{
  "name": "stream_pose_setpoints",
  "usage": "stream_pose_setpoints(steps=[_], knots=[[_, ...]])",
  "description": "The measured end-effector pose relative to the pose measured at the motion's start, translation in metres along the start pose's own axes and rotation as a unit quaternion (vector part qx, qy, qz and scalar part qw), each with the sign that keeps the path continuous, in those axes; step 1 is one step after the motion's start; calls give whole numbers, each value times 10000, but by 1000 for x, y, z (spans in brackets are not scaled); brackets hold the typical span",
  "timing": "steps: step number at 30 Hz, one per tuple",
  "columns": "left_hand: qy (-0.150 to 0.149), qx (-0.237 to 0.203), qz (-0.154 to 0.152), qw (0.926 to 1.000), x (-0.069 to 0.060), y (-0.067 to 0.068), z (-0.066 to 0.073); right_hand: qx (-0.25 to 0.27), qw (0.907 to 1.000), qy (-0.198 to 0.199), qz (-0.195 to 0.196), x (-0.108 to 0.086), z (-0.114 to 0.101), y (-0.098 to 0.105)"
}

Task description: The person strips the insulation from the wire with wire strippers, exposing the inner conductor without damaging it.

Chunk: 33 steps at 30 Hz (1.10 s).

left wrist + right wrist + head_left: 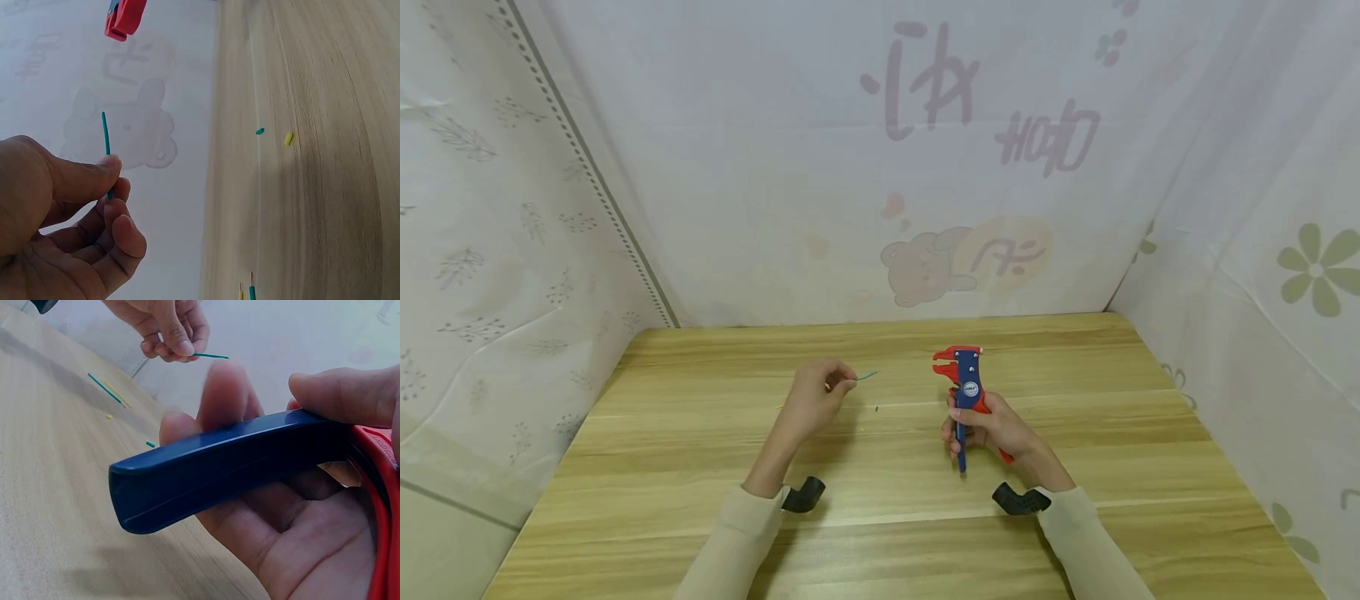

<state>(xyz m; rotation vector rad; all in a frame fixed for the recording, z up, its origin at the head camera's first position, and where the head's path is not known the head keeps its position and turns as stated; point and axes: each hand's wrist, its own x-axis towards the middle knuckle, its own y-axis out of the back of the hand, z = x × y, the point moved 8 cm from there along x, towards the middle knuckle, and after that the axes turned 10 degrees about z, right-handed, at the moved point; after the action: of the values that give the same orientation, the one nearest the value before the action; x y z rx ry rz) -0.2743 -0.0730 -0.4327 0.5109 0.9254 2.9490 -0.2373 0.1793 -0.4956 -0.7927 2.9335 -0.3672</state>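
Between thumb and fingertips, my left hand (817, 398) pinches a short green wire (105, 134). The wire's free end points toward the right side in the head view. My right hand (1000, 427) grips a wire stripper (970, 379) with a blue body and red jaws, held upright to the right of the wire and apart from it. The stripper's jaws stand parted and face left, with nothing between them. Up close in the right wrist view, its blue handle (212, 469) lies across the fingers, and the red handle is partly cut off.
On the wooden table (880, 542) lie a green scrap (260, 131) and a yellow scrap (289, 139) of insulation. A green wire (104, 387) and a yellow wire (117, 394) lie side by side, with bare ends. Printed cloth (775, 208) hangs behind the table.
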Motion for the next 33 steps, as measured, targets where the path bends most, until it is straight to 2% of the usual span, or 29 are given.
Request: stream_pose_setpoints(steps=[6, 17, 25, 33], knots=[[-15, -44, -65, 10000, -1, -2, 4, 4, 9996, 100, -261, 0, -1, -5], [-152, -72, -109, 9998, -1, -7, 15, 385, 9971, 89, -653, -2, -2, -14], [-338, -48, -93, 9994, 0, -9, 23, 948, 9911, -73, -932, -3, -6, -26], [-454, -77, -123, 9989, 1, -13, 29, 674, 9942, -112, -836, -2, -3, -28]])
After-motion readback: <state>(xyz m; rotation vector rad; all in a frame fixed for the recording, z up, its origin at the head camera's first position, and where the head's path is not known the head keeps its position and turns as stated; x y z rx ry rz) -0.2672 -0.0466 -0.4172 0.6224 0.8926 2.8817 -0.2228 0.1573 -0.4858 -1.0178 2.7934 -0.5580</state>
